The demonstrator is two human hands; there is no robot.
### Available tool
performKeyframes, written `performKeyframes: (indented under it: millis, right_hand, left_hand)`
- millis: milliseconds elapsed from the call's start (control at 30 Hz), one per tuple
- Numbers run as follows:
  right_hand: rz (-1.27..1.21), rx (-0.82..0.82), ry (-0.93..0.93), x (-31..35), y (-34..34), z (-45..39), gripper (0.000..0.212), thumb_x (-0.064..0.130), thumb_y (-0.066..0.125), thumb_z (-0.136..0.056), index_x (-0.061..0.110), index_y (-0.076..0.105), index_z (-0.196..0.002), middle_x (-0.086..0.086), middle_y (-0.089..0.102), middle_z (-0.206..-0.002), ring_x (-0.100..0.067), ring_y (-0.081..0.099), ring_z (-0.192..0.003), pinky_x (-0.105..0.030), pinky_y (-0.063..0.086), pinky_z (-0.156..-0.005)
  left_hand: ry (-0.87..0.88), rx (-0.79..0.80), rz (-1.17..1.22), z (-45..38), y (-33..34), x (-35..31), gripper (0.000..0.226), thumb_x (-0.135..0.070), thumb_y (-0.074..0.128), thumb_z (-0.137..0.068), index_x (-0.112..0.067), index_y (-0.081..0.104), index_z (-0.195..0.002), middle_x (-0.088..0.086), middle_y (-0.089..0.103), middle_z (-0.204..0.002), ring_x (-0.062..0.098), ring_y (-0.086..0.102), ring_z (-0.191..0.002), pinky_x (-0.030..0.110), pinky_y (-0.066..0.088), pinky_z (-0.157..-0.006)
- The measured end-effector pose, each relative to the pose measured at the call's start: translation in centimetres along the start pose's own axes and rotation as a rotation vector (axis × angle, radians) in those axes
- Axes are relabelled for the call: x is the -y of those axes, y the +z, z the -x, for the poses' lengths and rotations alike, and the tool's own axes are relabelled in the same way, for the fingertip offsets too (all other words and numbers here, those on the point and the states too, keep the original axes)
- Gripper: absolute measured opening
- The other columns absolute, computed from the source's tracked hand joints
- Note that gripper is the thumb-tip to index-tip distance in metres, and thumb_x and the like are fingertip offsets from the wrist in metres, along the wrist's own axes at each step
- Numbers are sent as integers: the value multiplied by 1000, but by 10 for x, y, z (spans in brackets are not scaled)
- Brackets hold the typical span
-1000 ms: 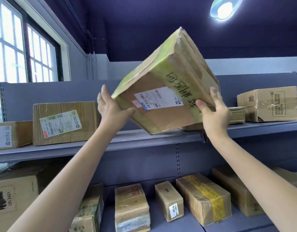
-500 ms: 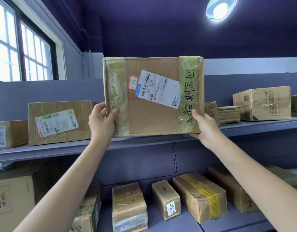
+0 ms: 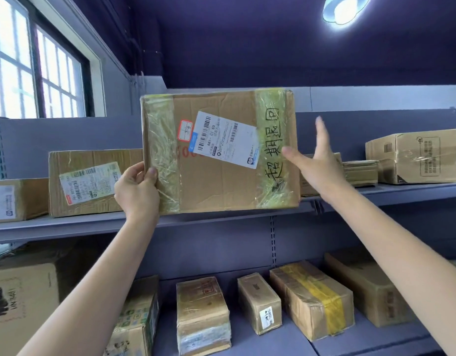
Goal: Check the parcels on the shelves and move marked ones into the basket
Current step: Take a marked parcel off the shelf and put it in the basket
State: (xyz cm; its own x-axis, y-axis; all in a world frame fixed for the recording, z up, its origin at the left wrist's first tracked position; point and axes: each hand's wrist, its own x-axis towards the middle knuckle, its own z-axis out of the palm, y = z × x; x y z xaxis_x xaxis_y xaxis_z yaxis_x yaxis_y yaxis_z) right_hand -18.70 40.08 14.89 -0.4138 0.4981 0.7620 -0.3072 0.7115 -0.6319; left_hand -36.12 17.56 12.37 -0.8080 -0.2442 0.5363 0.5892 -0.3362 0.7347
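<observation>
A flat cardboard parcel [image 3: 219, 181] stands upright in front of the upper shelf [image 3: 67, 227], its big face toward me. It carries a white shipping label, a small red sticker and black handwritten characters down the taped right side. My left hand [image 3: 137, 191] grips its lower left edge, thumb on the front. Beside the right edge, my right hand [image 3: 316, 160] is spread open with fingers straight, thumb near the handwriting, and holds nothing. No basket is in view.
More parcels stand on the upper shelf: two on the left [image 3: 90, 183] and others on the right [image 3: 414, 155]. Several taped boxes lie on the lower shelf [image 3: 309, 299]. A large box [image 3: 21, 299] sits at lower left. A window is at upper left.
The parcel was turned from tilted to upright with its label facing me. My right hand has let go of its lower right corner and opened beside it. The left hand keeps its grip.
</observation>
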Motion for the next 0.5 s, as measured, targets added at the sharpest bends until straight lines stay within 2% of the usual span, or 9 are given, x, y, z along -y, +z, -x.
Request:
performKeyframes:
  millis: [100, 167, 267, 400, 500]
  right_hand:
    - [112, -82, -222, 24, -10, -11, 99, 45, 70, -73, 31, 5, -146, 1, 4, -157, -20, 6, -144, -46, 14, -113]
    - [186, -45, -335, 40, -14, -18, 95, 42, 73, -72, 29, 14, -146, 0, 12, -156, -20, 9, -144, -46, 15, -115]
    - [335, 16, -423, 56, -15, -27, 87, 36, 77, -69, 25, 30, -141, -2, 27, -151, -21, 19, -141, -44, 19, -115]
    - [525, 40, -382, 69, -20, -30, 88, 42, 81, -59, 28, 38, -135, -4, 44, -132, -25, 38, -125, -41, 35, -103]
    - [621, 120, -301, 74, -30, -30, 91, 47, 82, -53, 34, 39, -132, -3, 42, -122, -26, 39, -121, -38, 36, -98]
  left_hand:
    - [48, -66, 2, -1, -2, 0, 24, -13, 61, -86, -10, 64, -110, 3, 65, -98, 13, 60, -87, 27, 48, -91]
    - [116, -88, 15, -2, -3, -5, 21, -12, 58, -89, -9, 65, -108, 1, 64, -95, 8, 57, -81, 22, 46, -84]
    - [281, -83, 4, -4, -4, -22, 19, -11, 54, -89, -13, 67, -103, -6, 63, -87, 1, 56, -74, 24, 46, -82]
    - [467, -50, -85, -7, -6, -51, 22, -16, 53, -86, -32, 66, -92, -22, 61, -75, 0, 56, -73, 31, 49, -80]
    - [548, -27, -105, -15, -7, -61, 23, -21, 52, -84, -33, 70, -89, -22, 63, -73, 4, 58, -75, 40, 52, -80]
